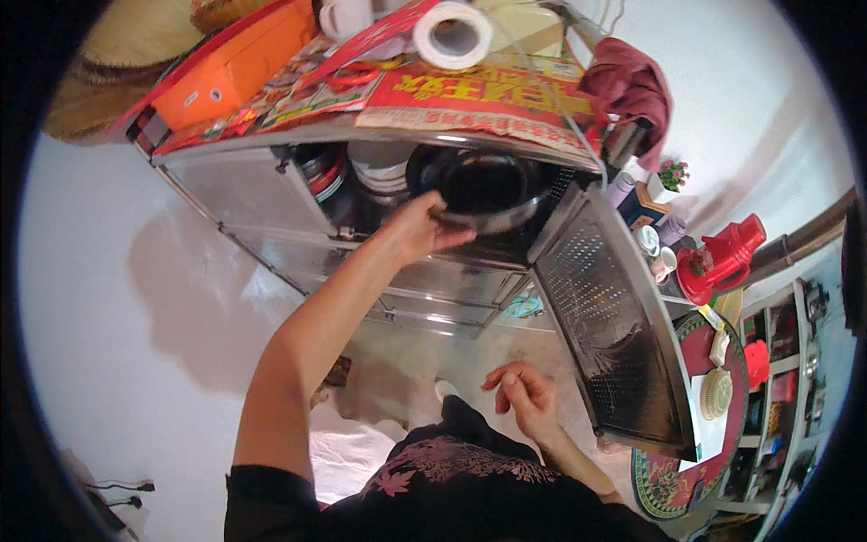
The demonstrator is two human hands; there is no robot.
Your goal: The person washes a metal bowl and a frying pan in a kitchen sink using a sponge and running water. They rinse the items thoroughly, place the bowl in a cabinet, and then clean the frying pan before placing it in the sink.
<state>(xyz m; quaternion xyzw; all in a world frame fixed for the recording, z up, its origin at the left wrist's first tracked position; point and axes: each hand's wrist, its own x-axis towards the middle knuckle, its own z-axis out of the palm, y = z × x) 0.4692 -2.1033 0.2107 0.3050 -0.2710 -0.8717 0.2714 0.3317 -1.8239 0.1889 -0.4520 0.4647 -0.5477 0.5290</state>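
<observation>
My left hand (427, 230) reaches into the upper compartment of a metal cabinet, its fingers at the near rim of a dark, shiny bowl (489, 183). The rim appears pinched between thumb and fingers, though motion blurs it. Left of this bowl stands a stack of white bowls (379, 169), and farther left are red-rimmed dishes (324, 175). Low in front of my body hangs my right hand (528, 400), empty, with loosely curled fingers apart. To its right the perforated metal cabinet door (603, 318) is swung wide.
On the newspaper-covered cabinet top are a tape roll (452, 35), an orange box (234, 64) and a dark red cloth (630, 95). A red jug (721, 257) and cups (664, 263) stand at right. Beyond the door is a round table (667, 474). A light panel (250, 193) covers the cabinet's left side.
</observation>
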